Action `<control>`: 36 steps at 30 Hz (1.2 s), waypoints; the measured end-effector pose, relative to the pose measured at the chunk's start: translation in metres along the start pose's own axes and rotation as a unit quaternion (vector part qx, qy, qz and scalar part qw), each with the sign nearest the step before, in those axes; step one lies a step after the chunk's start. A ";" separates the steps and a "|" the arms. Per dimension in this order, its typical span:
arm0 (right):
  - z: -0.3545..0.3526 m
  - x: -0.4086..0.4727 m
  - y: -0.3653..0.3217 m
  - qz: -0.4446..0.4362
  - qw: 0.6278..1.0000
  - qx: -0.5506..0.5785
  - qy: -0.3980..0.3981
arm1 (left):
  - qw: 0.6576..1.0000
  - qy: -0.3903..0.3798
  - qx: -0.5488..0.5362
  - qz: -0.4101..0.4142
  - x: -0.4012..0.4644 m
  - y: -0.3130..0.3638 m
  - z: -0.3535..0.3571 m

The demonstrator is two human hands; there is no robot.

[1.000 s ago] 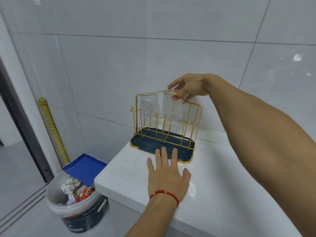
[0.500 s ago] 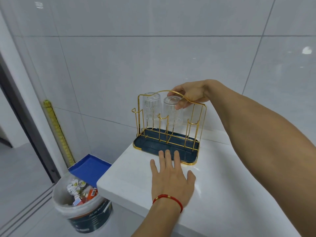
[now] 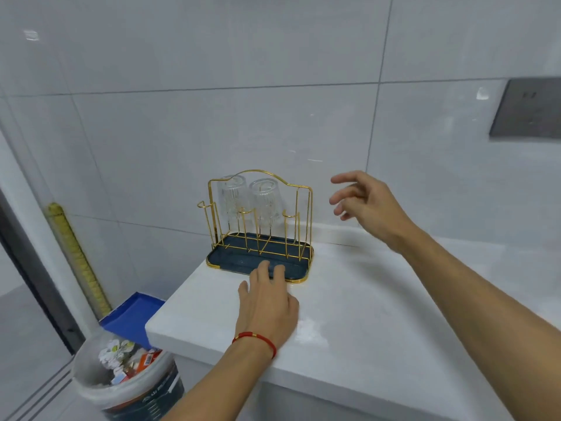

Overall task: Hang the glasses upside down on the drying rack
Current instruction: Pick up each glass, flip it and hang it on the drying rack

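A gold wire drying rack (image 3: pixel 306 226) with a dark blue base tray stands on the white counter (image 3: pixel 379 314) against the tiled wall. Two clear ribbed glasses hang upside down on its back pegs: the left glass (image 3: pixel 232 197) and the right glass (image 3: pixel 266 200). My right hand (image 3: pixel 365 205) hovers to the right of the rack, fingers spread, holding nothing and apart from the glasses. My left hand (image 3: pixel 267 302), with a red string at the wrist, lies flat on the counter with its fingertips on the tray's front edge.
A white bucket (image 3: pixel 121 378) full of rubbish stands on the floor below the counter's left end, with a blue lid (image 3: pixel 130 314) behind it. A yellow tape strip (image 3: pixel 76 256) runs up the wall at left. A grey socket plate (image 3: pixel 528 107) sits on the wall at upper right.
My right hand has let go of the right glass and drawn away to the right of the rack. The glass stays hanging on its peg. My left hand stays by the tray.
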State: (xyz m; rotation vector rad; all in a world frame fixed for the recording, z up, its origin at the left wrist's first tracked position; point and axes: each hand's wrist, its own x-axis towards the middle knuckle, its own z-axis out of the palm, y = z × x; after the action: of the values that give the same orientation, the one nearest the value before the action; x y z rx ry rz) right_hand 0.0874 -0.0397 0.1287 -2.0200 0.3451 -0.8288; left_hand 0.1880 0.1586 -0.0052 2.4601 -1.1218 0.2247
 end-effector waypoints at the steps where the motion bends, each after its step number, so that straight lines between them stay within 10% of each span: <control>1: -0.005 -0.025 0.014 0.018 0.999 -0.027 -0.002 | 1.000 0.014 -0.001 0.027 -0.002 0.001 -0.003; 14: -0.114 -0.195 0.100 0.242 0.900 -0.059 0.356 | 0.929 0.033 -0.065 0.363 -0.030 0.174 0.021; 18: -0.120 -0.194 0.102 0.247 0.857 -0.060 0.447 | 0.941 -0.029 -0.154 0.300 -0.027 0.225 0.048; 31: -0.125 -0.153 0.126 0.333 0.819 -0.253 0.393 | 0.903 -0.108 -0.409 0.074 -0.011 0.215 0.061; 36: -0.119 -0.153 0.128 0.242 0.865 -0.272 0.346 | 0.872 -0.115 -0.475 0.037 -0.011 0.215 0.058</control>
State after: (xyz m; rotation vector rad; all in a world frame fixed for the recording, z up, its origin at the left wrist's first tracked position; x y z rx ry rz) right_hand -0.0961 -0.1063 0.0024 -1.8970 1.5794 -1.1909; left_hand 0.0173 0.0151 0.0063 1.5719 -1.0580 -0.5075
